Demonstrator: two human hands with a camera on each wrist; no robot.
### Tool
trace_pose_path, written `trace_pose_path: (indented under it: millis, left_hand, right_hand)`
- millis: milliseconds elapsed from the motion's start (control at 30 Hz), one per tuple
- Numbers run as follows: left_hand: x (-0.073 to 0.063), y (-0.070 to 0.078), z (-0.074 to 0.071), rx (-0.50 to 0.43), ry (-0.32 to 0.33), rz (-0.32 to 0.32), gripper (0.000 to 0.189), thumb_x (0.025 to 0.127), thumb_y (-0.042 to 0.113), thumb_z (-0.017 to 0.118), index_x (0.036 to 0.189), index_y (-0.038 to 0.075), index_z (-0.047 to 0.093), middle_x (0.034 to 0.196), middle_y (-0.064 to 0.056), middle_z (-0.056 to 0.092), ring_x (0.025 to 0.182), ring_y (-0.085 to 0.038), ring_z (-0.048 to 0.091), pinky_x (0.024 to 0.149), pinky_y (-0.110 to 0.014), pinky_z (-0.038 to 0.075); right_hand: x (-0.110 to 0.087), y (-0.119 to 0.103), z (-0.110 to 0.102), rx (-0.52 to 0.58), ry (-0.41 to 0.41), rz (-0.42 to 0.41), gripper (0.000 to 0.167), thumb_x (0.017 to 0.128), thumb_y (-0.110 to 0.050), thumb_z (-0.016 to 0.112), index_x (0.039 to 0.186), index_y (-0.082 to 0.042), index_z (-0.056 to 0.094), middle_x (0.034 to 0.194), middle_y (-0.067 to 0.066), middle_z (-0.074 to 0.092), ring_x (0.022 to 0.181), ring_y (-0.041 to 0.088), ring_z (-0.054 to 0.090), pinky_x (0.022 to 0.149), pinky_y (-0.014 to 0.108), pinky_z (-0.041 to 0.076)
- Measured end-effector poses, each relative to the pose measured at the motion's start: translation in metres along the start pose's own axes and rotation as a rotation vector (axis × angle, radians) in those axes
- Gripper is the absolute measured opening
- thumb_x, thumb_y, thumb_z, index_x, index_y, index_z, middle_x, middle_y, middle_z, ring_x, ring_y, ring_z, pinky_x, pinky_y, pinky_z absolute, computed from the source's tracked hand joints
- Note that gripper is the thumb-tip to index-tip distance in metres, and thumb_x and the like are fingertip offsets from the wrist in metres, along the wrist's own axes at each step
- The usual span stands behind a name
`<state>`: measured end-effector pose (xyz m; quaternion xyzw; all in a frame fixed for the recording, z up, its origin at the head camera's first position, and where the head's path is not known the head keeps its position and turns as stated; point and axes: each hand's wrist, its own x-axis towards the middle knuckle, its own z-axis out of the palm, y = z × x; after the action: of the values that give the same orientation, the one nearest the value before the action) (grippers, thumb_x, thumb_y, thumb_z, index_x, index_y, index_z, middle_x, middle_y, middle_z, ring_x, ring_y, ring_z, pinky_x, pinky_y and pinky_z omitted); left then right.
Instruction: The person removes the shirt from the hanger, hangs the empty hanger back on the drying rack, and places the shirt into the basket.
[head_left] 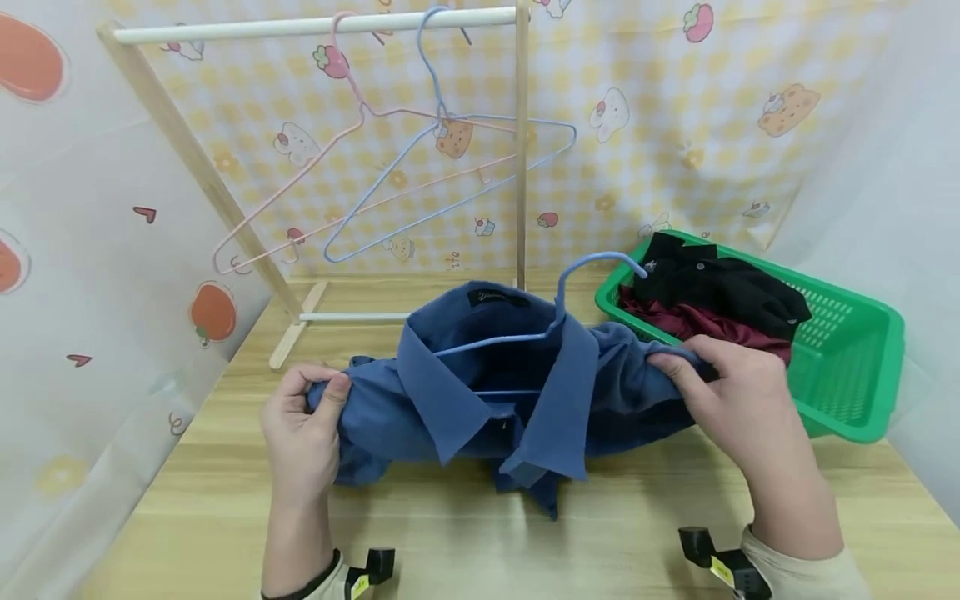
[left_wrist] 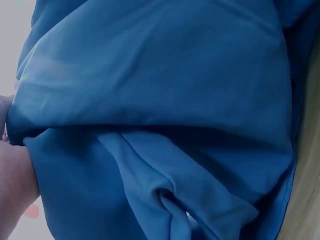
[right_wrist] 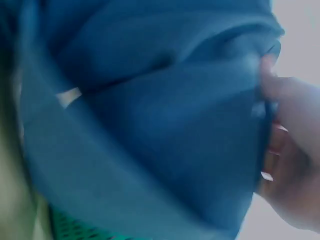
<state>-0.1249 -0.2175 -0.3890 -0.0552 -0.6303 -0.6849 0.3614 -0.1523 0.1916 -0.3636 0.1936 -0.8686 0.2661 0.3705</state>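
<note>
A blue collared shirt (head_left: 375, 408) is held up over the table, its collar facing me. Inside it sits a light blue hanger (head_left: 560, 304), whose hook rises out of the neck and curves right; the ends of its arms are hidden by cloth. My left hand (head_left: 303, 433) pinches the shirt's left shoulder between thumb and fingers. At the opposite shoulder, my right hand (head_left: 742, 400) grips the bunched fabric, thumb on top. Blue cloth (left_wrist: 150, 75) fills most of the left wrist view. The right wrist view is blurred, with the right hand (right_wrist: 295, 145) at the cloth's edge.
Behind the shirt stands a rack with wooden posts and a white rail (head_left: 262, 32). A pink hanger (head_left: 288, 171) and another blue hanger (head_left: 382, 177) hang from it. To the right, a green basket (head_left: 862, 375) holds black (head_left: 720, 287) and dark red garments (head_left: 697, 323).
</note>
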Motion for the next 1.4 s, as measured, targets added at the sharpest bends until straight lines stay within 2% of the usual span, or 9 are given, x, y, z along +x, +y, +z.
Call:
trace_pose_path:
  millis: [133, 333, 433, 667, 833, 967, 1067, 1233, 1400]
  left_hand:
    - [0.005, -0.002, 0.001, 0.015, 0.027, -0.058, 0.018, 0.095, -0.010, 0.071, 0.085, 0.005, 0.072, 0.081, 0.006, 0.072, 0.079, -0.006, 0.066, 0.073, -0.016, 0.053]
    - [0.000, -0.005, 0.004, 0.125, -0.002, -0.168, 0.010, 0.098, -0.004, 0.071, 0.088, -0.002, 0.070, 0.084, 0.007, 0.072, 0.081, -0.007, 0.065, 0.071, -0.018, 0.052]
    - [-0.001, -0.006, 0.008, 0.148, 0.001, -0.202, 0.010, 0.099, -0.002, 0.071, 0.090, -0.001, 0.070, 0.086, 0.007, 0.072, 0.082, -0.009, 0.065, 0.072, -0.018, 0.052]
    - [-0.004, -0.008, 0.019, 0.148, -0.036, -0.215, 0.009, 0.098, -0.003, 0.071, 0.091, -0.006, 0.068, 0.085, 0.010, 0.072, 0.084, -0.008, 0.064, 0.073, -0.018, 0.050]
    - [-0.006, -0.006, 0.019, 0.090, -0.068, -0.161, 0.011, 0.097, -0.008, 0.070, 0.087, -0.003, 0.069, 0.085, 0.010, 0.072, 0.082, -0.006, 0.065, 0.071, -0.017, 0.051]
    - [-0.001, -0.001, 0.011, 0.004, -0.029, -0.104, 0.016, 0.096, -0.008, 0.071, 0.086, 0.005, 0.073, 0.086, 0.008, 0.072, 0.083, -0.007, 0.066, 0.074, -0.017, 0.052]
    - [0.004, 0.002, 0.003, -0.103, 0.021, -0.068, 0.015, 0.094, -0.008, 0.073, 0.085, 0.004, 0.074, 0.085, 0.004, 0.072, 0.081, -0.008, 0.066, 0.073, -0.017, 0.053]
    - [0.008, 0.004, -0.005, -0.190, 0.057, -0.051, 0.014, 0.094, -0.012, 0.071, 0.083, -0.003, 0.071, 0.083, 0.000, 0.073, 0.077, -0.010, 0.066, 0.068, -0.017, 0.054]
    - [0.005, 0.004, -0.001, -0.125, 0.075, -0.102, 0.019, 0.095, -0.014, 0.069, 0.083, 0.001, 0.072, 0.081, 0.003, 0.072, 0.078, -0.008, 0.064, 0.068, -0.016, 0.052]
  right_hand:
    - [-0.004, 0.004, 0.004, 0.014, 0.031, 0.128, 0.052, 0.095, -0.045, 0.080, 0.062, -0.017, 0.051, 0.054, -0.005, 0.030, 0.052, -0.003, 0.027, 0.050, 0.021, 0.021]
    - [-0.002, -0.012, 0.009, 0.142, -0.089, 0.190, 0.013, 0.089, -0.014, 0.086, 0.088, -0.018, 0.073, 0.070, -0.002, 0.059, 0.067, 0.001, 0.048, 0.060, 0.019, 0.035]
    - [0.001, -0.022, 0.009, 0.203, -0.152, 0.185, 0.015, 0.092, -0.008, 0.077, 0.105, -0.016, 0.076, 0.094, 0.004, 0.073, 0.085, 0.002, 0.057, 0.075, 0.015, 0.042]
    - [0.009, -0.034, 0.012, 0.340, -0.192, -0.043, 0.049, 0.088, 0.016, 0.055, 0.127, -0.007, 0.072, 0.124, 0.006, 0.073, 0.107, 0.008, 0.062, 0.097, 0.010, 0.042]
    - [0.008, -0.026, 0.006, 0.203, -0.100, -0.177, 0.042, 0.086, 0.019, 0.070, 0.121, -0.003, 0.076, 0.116, 0.007, 0.075, 0.098, 0.016, 0.068, 0.086, 0.013, 0.047]
    - [0.001, -0.017, 0.001, -0.008, -0.003, 0.029, 0.017, 0.086, -0.018, 0.089, 0.096, -0.010, 0.079, 0.075, 0.002, 0.071, 0.062, 0.011, 0.057, 0.061, 0.016, 0.039]
    - [-0.004, -0.010, -0.002, -0.094, 0.047, 0.211, 0.041, 0.083, -0.047, 0.090, 0.072, -0.014, 0.068, 0.053, -0.003, 0.048, 0.051, 0.006, 0.038, 0.050, 0.020, 0.026]
    - [-0.005, -0.004, -0.002, -0.029, 0.052, 0.271, 0.051, 0.085, -0.037, 0.091, 0.062, -0.015, 0.051, 0.057, -0.004, 0.036, 0.050, 0.003, 0.032, 0.051, 0.021, 0.023]
    - [-0.003, -0.012, -0.001, 0.017, 0.013, 0.267, 0.041, 0.086, -0.028, 0.089, 0.066, -0.018, 0.055, 0.061, -0.004, 0.041, 0.055, 0.006, 0.038, 0.054, 0.022, 0.028]
